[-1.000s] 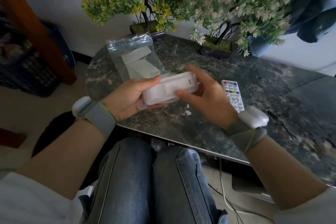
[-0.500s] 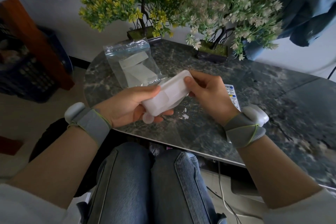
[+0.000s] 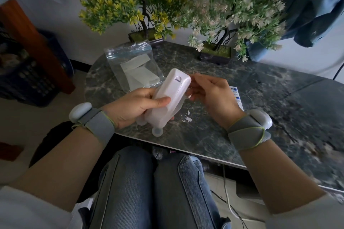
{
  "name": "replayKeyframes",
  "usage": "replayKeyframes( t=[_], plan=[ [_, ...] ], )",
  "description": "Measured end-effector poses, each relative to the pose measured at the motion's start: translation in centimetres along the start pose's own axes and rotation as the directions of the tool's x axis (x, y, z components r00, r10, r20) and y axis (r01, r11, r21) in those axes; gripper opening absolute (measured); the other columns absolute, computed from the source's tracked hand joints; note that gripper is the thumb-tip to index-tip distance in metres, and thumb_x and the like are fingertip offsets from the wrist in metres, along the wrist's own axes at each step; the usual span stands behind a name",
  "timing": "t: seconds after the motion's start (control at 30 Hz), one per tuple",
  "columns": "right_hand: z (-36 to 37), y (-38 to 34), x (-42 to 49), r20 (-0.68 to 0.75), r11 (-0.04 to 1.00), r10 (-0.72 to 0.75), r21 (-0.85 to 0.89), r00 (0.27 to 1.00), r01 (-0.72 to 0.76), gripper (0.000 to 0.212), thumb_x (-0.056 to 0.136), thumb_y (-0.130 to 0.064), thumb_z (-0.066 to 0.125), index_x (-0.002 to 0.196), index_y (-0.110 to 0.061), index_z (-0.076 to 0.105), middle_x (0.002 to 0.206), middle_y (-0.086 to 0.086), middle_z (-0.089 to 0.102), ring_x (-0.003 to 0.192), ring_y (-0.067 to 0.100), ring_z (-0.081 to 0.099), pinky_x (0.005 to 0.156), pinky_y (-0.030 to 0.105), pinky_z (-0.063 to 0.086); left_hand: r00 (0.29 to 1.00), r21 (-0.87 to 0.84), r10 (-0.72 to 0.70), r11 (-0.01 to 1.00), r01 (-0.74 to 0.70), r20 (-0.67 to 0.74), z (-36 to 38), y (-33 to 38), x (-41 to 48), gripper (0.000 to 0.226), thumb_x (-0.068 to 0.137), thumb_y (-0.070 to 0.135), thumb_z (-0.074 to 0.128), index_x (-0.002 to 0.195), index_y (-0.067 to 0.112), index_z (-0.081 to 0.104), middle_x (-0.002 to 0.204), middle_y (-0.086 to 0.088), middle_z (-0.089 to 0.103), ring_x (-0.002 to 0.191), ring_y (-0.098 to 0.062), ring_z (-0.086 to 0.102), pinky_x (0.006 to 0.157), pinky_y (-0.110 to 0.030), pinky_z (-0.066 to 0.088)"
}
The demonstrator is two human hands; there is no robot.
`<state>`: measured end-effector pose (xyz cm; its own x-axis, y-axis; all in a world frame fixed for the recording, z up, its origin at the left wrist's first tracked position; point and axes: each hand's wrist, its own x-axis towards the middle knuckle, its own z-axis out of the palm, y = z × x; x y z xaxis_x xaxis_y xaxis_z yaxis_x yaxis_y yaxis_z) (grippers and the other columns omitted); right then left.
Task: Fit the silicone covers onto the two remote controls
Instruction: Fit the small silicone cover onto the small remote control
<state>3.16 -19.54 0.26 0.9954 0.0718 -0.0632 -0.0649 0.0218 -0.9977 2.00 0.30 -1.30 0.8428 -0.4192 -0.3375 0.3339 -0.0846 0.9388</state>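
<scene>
cover fitting, first remote: held above the table edge, back side up.

the left hand (image 3: 137, 106) is clamped around the lower half of the white remote (image 3: 173, 96), thumb across its back; the translucent silicone cover (image 3: 158, 130) hangs loose around its lower end, only partly seated by the look of it. the right hand (image 3: 214, 96) pinches the upper edge between fingertips. recommended: hold the body firm, stretch the cover lip over each corner in turn, then press along the sides. the second remote (image 3: 237, 96) lies on the marble table (image 3: 279, 109), mostly hidden behind the right hand. farther back, a clear bag (image 3: 130, 61), probably holding the other cover, then two potted plants (image 3: 223, 15); nothing obstructs the work.
</scene>
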Motion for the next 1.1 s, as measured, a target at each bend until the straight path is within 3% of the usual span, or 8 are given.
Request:
replayKeyframes(
  t=[0.17, 0.43, 0.6, 0.67, 0.77, 0.83, 0.93, 1.1],
  plan=[
    [-0.4, 0.0, -0.1, 0.077, 0.978, -0.060, -0.194, 0.995, 0.074, 0.010, 0.081, 0.001, 0.066, 0.089, 0.000, 0.072, 0.071, 0.009, 0.068, 0.060, 0.009, 0.059, 0.057, 0.019, 0.050, 0.997, -0.061, 0.034, 0.998, -0.030, 0.066, 0.1, -0.1, -0.1, 0.049, 0.074, 0.020, 0.068, 0.122, 0.013, 0.059, 0.098, -0.009, 0.071, 0.090, -0.025, 0.066, 0.070, -0.029, 0.055],
    [-0.1, -0.3, 0.2, 0.177, 0.930, 0.085, -0.368, 0.980, -0.014, 0.006, 0.075, -0.003, 0.069, 0.070, 0.001, 0.070, 0.054, 0.005, 0.060, 0.050, 0.012, 0.049, 0.051, 0.024, 0.043, 0.985, -0.076, 0.056, 0.996, -0.044, 0.164, 0.1, 0.6, -0.8, 0.044, 0.076, 0.009, 0.067, 0.117, 0.020, 0.057, 0.093, 0.002, 0.073, 0.082, -0.014, 0.069, 0.063, -0.021, 0.053],
    [0.1, -0.7, 0.2, 0.215, 0.799, 0.072, -0.597, 0.974, 0.072, 0.024, 0.063, -0.016, 0.070, 0.045, -0.008, 0.056, 0.039, -0.004, 0.054, 0.042, 0.005, 0.044, 0.046, 0.017, 0.036, 0.989, 0.061, 0.005, 0.998, -0.015, 0.148, -0.2, 0.0, -0.6, 0.052, 0.069, 0.022, 0.073, 0.120, 0.023, 0.061, 0.109, -0.012, 0.069, 0.100, -0.031, 0.065, 0.085, -0.042, 0.051],
    [0.3, -0.5, 0.1, 0.176, 0.700, 0.016, -0.705, 0.984, 0.114, 0.025, 0.066, -0.017, 0.068, 0.053, 0.001, 0.057, 0.051, 0.006, 0.063, 0.049, 0.011, 0.050, 0.046, 0.020, 0.036, 0.995, 0.105, -0.010, 0.994, -0.001, 0.099, 0.0, -0.2, -0.5, 0.053, 0.062, 0.040, 0.076, 0.112, 0.031, 0.066, 0.112, -0.014, 0.069, 0.103, -0.034, 0.064, 0.092, -0.051, 0.045],
    [0.5, 0.1, 0.1, 0.149, 0.630, -0.128, -0.751, 0.980, 0.197, 0.018, 0.075, -0.012, 0.062, 0.067, 0.003, 0.063, 0.063, 0.019, 0.065, 0.065, 0.031, 0.061, 0.055, 0.028, 0.043, 1.000, 0.223, -0.002, 0.975, 0.000, 0.009, 0.5, 0.2, -0.5, 0.041, 0.062, 0.059, 0.072, 0.095, 0.035, 0.070, 0.092, -0.006, 0.074, 0.084, -0.028, 0.069, 0.066, -0.035, 0.054],
    [0.8, 0.4, 0.0, 0.177, 0.632, -0.179, -0.733, 0.968, 0.251, 0.019, 0.077, -0.011, 0.061, 0.060, -0.003, 0.058, 0.057, 0.013, 0.061, 0.060, 0.029, 0.057, 0.050, 0.020, 0.037, 0.999, 0.295, 0.021, 0.955, -0.013, -0.025, 0.8, 0.5, -0.5, 0.039, 0.067, 0.063, 0.068, 0.089, 0.031, 0.069, 0.079, -0.002, 0.073, 0.069, -0.025, 0.069, 0.044, -0.022, 0.046],
    [1.2, 0.5, -0.4, 0.266, 0.575, -0.240, -0.735, 0.933, 0.358, 0.032, 0.079, -0.005, 0.059, 0.054, -0.018, 0.044, 0.051, -0.008, 0.048, 0.052, 0.020, 0.046, 0.050, 0.015, 0.031, 0.999, 0.268, 0.045, 0.963, -0.039, -0.016, 1.3, 0.8, -0.7, 0.039, 0.069, 0.057, 0.068, 0.089, 0.024, 0.069, 0.076, -0.003, 0.074, 0.067, -0.027, 0.072, 0.053, -0.032, 0.055],
    [0.0, 1.1, 0.4, 0.222, 0.655, -0.326, -0.647, 0.919, 0.389, 0.011, 0.076, -0.011, 0.064, 0.068, -0.006, 0.071, 0.062, 0.010, 0.068, 0.061, 0.025, 0.063, 0.056, 0.036, 0.047, 0.999, 0.252, 0.037, 0.967, -0.033, -0.011, 1.1, 0.7, -1.1, 0.048, 0.069, 0.051, 0.065, 0.095, 0.011, 0.067, 0.077, -0.009, 0.071, 0.066, -0.032, 0.069, 0.058, -0.041, 0.059]
  ],
)
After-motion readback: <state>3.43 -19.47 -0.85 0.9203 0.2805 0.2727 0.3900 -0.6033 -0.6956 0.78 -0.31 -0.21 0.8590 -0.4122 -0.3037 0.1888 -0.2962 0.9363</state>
